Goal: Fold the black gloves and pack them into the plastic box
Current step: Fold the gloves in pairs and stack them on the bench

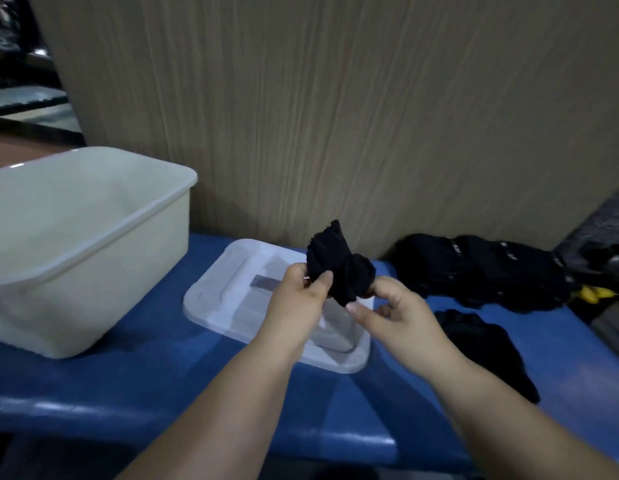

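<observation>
A bunched black glove (339,263) is held in the air above the clear lid (231,299). My left hand (297,299) pinches its left side between thumb and fingers. My right hand (398,313) grips its rolled right end with curled fingers. The white plastic box (93,237) stands open at the left on the blue table (162,375), with nothing visible inside. A pile of black gloves (484,271) lies at the right by the wall. One more black glove (491,348) lies flat near my right forearm.
A wood-grain panel (335,98) rises right behind the table. Yellow-and-dark items (595,296) sit at the far right edge. The table's front edge (197,427) runs below my forearms.
</observation>
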